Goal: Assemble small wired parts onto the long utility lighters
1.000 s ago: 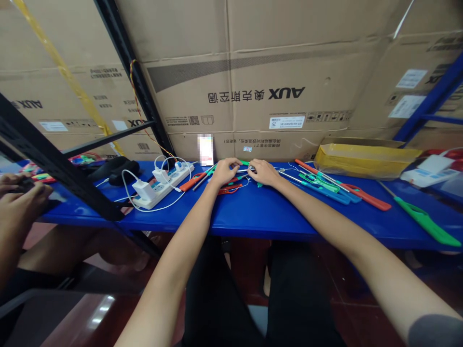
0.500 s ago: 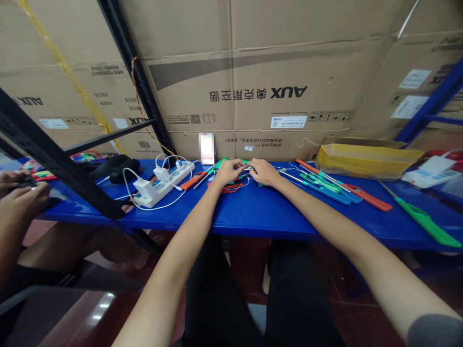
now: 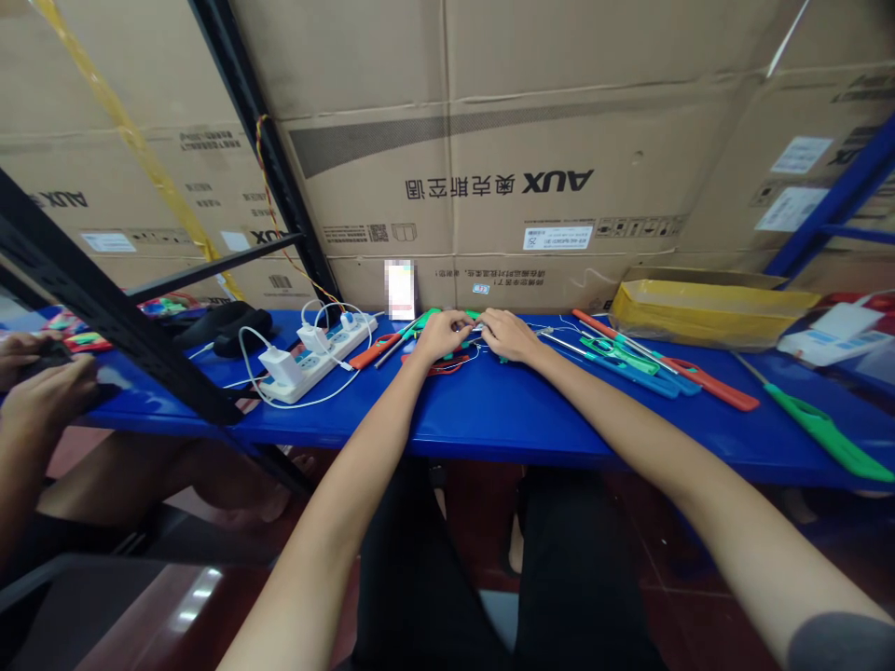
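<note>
My left hand (image 3: pixel 442 335) and my right hand (image 3: pixel 508 334) are close together near the back of the blue table. Both have bent fingers closing around something small and pale between them; its kind is hidden. Red-orange parts (image 3: pixel 447 365) and thin white wires lie just below my hands. To the left rests an orange-handled stick lighter (image 3: pixel 376 351) beside metal tubes. Right of my right hand are blue handles (image 3: pixel 640 373) with metal tubes, a light green handle piece (image 3: pixel 622 354) and an orange lighter handle (image 3: pixel 720 384). Farther right lies a green stick lighter (image 3: pixel 825 431).
A power strip (image 3: pixel 314 362) with white chargers and cables sits left, near a black shelf post (image 3: pixel 269 186). A lit phone (image 3: pixel 401 291) leans on the large cardboard box (image 3: pixel 489 93). A yellow-taped carton (image 3: pixel 706 317) stands right. Another person's hands (image 3: pixel 46 382) hold something dark at far left.
Both my hands stay in the same place, with only slight finger movement. The lighters and parts around them lie as before.
</note>
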`<act>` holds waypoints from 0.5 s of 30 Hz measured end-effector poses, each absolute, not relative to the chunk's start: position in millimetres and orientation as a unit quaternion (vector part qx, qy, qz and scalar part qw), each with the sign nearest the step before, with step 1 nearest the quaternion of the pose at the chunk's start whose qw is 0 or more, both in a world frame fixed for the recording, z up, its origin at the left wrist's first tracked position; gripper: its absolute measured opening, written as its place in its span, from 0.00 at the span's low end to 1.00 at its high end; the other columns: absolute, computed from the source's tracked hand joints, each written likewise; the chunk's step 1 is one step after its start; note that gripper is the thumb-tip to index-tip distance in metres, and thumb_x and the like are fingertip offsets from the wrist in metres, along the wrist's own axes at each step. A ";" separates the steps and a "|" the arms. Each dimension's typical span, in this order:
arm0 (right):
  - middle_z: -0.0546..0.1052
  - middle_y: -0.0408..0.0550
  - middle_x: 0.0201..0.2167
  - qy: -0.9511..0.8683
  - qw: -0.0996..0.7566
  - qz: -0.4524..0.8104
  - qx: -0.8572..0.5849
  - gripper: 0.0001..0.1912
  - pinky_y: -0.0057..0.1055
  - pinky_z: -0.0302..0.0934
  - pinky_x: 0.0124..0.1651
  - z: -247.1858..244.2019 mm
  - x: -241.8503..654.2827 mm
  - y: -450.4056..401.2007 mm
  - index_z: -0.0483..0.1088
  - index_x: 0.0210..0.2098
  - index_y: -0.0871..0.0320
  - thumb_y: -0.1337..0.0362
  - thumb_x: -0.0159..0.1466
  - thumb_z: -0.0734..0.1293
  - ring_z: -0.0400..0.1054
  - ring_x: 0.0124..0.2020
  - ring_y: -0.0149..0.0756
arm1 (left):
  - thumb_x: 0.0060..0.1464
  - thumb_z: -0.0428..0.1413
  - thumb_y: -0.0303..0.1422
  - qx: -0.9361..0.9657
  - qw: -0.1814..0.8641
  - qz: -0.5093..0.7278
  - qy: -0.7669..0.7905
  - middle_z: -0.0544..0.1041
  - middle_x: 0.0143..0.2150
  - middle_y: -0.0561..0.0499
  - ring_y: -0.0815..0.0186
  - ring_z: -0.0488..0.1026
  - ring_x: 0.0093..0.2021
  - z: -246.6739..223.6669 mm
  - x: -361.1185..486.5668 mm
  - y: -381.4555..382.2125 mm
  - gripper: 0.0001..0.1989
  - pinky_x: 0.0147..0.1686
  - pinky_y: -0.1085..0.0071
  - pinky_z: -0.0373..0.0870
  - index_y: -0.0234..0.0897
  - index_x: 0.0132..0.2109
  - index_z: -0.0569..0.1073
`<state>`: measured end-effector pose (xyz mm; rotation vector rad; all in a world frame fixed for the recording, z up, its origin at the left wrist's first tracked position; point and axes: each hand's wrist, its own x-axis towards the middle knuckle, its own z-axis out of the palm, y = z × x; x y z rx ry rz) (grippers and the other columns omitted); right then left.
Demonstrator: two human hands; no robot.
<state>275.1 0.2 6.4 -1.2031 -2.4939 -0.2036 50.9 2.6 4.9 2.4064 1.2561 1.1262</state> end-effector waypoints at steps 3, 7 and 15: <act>0.83 0.62 0.57 -0.886 0.174 -0.073 -0.424 0.20 0.44 0.63 0.66 7.8 274.4 -1.5 0.78 0.61 0.61 0.68 0.80 0.58 0.75 0.60 0.52 | 0.62 0.63 0.29 0.816 0.108 0.382 0.420 0.89 0.38 0.49 0.59 0.83 0.38 4.9 51.4 2.1 0.09 0.43 0.68 0.78 0.39 0.44 0.89; 0.83 0.62 0.56 -0.887 0.170 -0.075 -0.423 0.19 0.44 0.63 0.65 9.4 273.2 -3.4 0.78 0.60 0.61 0.69 0.80 0.58 0.75 0.58 0.52 | 0.62 0.62 0.29 0.815 0.116 0.384 0.418 0.90 0.39 0.49 0.59 0.83 0.38 5.6 52.0 0.9 0.09 0.42 0.67 0.78 0.39 0.44 0.89; 0.83 0.62 0.56 -0.885 0.173 -0.080 -0.424 0.19 0.45 0.63 0.65 9.0 273.2 -4.0 0.79 0.60 0.60 0.68 0.80 0.58 0.75 0.58 0.53 | 0.61 0.63 0.29 0.812 0.112 0.386 0.423 0.89 0.37 0.49 0.59 0.83 0.38 6.4 52.0 0.9 0.09 0.43 0.67 0.78 0.39 0.42 0.89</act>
